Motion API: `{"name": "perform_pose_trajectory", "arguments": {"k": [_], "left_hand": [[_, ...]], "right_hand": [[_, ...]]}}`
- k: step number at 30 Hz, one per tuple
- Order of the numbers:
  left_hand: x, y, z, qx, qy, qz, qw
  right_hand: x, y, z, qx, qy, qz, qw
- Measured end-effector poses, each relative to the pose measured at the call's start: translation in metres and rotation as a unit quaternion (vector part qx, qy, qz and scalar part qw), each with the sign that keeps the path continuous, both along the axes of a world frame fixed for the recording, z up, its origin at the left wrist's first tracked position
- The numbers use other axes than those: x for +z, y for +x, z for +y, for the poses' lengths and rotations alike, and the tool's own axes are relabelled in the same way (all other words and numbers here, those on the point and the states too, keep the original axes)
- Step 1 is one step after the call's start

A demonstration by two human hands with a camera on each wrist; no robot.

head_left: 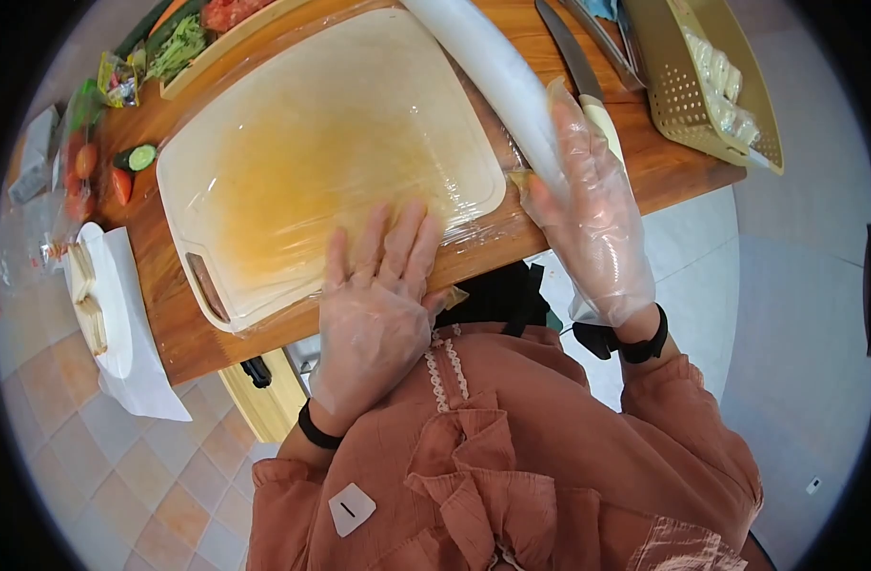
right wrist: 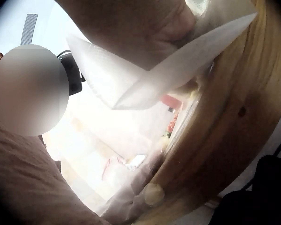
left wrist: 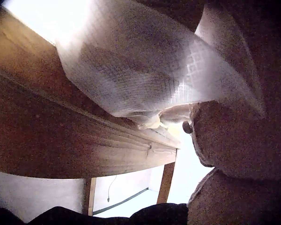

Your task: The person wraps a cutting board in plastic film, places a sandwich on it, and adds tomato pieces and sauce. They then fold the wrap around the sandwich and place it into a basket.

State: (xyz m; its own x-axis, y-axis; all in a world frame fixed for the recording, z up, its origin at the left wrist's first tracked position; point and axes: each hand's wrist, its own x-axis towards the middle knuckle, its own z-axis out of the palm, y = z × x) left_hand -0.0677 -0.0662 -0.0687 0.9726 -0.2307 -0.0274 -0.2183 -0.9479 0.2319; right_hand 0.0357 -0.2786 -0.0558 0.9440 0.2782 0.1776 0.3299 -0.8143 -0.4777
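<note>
Over the cutting board [head_left: 207,152], near its lower edge, press the clear film [head_left: 459,224] flat with the left hand [head_left: 374,314] — open, fingers spread — and smooth outward to limit wrinkles. Farther right, steady the white roll [head_left: 493,76] with the right hand [head_left: 602,219] at its near end; cannot tell whether gripping or merely resting.

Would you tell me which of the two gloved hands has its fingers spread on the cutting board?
The left hand; the right hand is instead at the near end of the white roll beside the board.
</note>
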Motion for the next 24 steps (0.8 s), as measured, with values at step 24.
{"name": "perform_pose_trajectory", "arguments": {"k": [24], "left_hand": [[-0.0009,0.0009,0.0013,0.002,0.004,0.004,1.000]], "right_hand": [[0.0042,0.0084,-0.0086,0.042,-0.048,-0.014,0.998]]}}
